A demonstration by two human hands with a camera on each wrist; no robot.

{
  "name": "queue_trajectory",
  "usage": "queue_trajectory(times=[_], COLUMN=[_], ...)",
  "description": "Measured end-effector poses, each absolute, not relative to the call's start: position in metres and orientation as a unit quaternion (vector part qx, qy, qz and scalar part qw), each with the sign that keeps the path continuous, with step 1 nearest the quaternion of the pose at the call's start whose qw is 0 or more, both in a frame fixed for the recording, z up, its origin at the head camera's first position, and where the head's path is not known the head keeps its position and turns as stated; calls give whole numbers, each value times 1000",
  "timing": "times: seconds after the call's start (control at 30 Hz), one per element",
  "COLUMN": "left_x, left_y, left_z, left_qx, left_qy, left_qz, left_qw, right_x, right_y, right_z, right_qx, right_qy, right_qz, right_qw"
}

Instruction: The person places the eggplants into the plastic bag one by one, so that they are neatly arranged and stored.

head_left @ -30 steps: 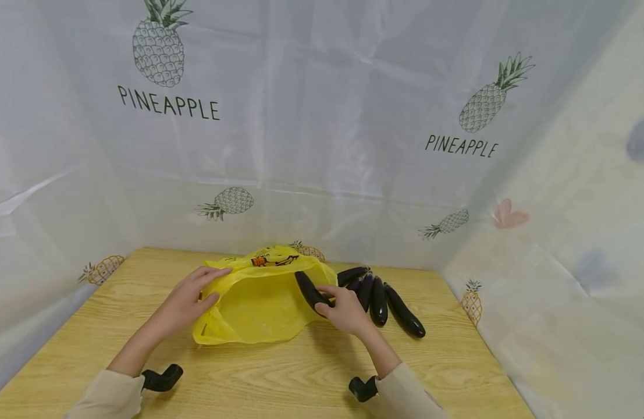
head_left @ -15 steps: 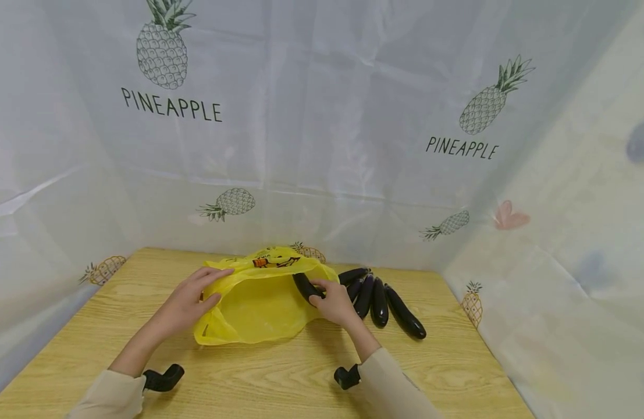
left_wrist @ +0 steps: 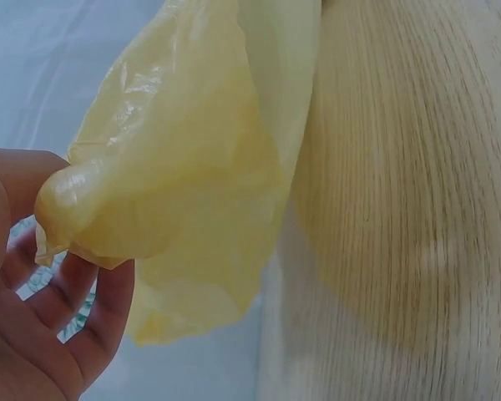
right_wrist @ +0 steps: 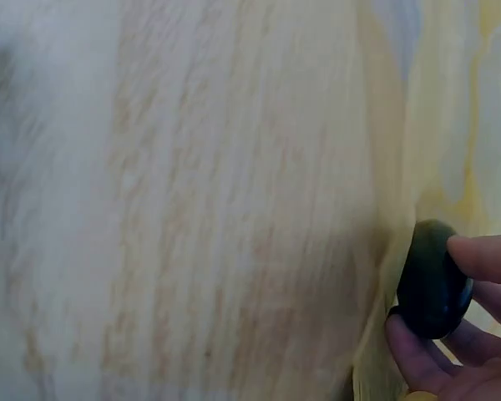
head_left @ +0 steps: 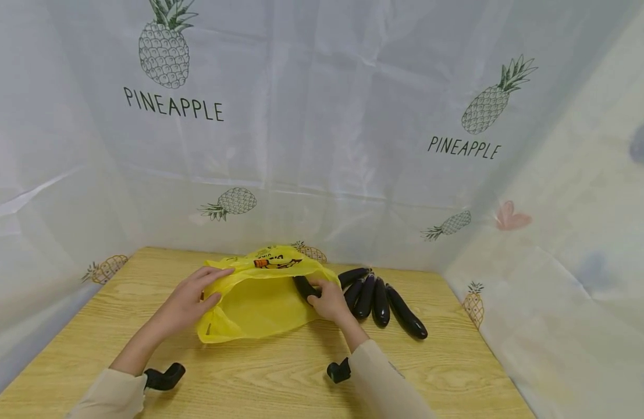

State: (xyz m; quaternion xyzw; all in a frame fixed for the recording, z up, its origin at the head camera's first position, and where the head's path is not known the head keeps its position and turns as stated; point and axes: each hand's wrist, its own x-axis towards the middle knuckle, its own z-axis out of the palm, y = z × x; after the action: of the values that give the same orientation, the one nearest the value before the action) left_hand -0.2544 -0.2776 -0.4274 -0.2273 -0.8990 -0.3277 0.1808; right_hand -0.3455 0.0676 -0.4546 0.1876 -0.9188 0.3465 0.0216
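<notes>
A yellow plastic bag (head_left: 266,308) lies on the table with its mouth gaping toward me. My left hand (head_left: 188,298) pinches the bag's left edge; the left wrist view shows a fold of the thin plastic (left_wrist: 108,209) between thumb and fingers. Inside the right part of the opening, my right hand (head_left: 329,301) grips a dark, glossy eggplant (head_left: 303,287). The far end of this eggplant is hidden under the bag's upper layer. In the right wrist view, its rounded end (right_wrist: 434,280) shows between thumb and fingertips.
Several more eggplants (head_left: 380,302) lie fanned out on the wooden table (head_left: 248,378), just right of the bag. A sheet printed with pineapples (head_left: 327,145) hangs behind the table. Black wrist mounts (head_left: 164,377) stick out from both sleeves.
My right hand has moved left and slightly up, carrying the eggplant deeper into the bag. The bag's lower edge has shifted a little; the left hand keeps its place.
</notes>
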Motion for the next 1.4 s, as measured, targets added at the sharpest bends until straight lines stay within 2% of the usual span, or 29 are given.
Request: queue_trajectory(times=[0.4, 0.73, 1.03, 1.4], left_x=[-254, -256, -257, -256], left_y=[-277, -279, -278, -277], left_z=[-425, -428, -429, -428], left_qx=[-233, -230, -226, -233], left_qy=[-893, -897, -897, -896], left_qz=[-332, -331, -341, -332], left_qw=[194, 182, 169, 179], right_x=[-351, -356, -359, -362], right_y=[72, 73, 71, 68], right_z=[-459, -465, -466, -472], right_qx=[187, 156, 137, 121], right_qy=[-930, -926, -926, -925], right_qz=[318, 343, 351, 358], right_qw=[2, -9, 2, 30])
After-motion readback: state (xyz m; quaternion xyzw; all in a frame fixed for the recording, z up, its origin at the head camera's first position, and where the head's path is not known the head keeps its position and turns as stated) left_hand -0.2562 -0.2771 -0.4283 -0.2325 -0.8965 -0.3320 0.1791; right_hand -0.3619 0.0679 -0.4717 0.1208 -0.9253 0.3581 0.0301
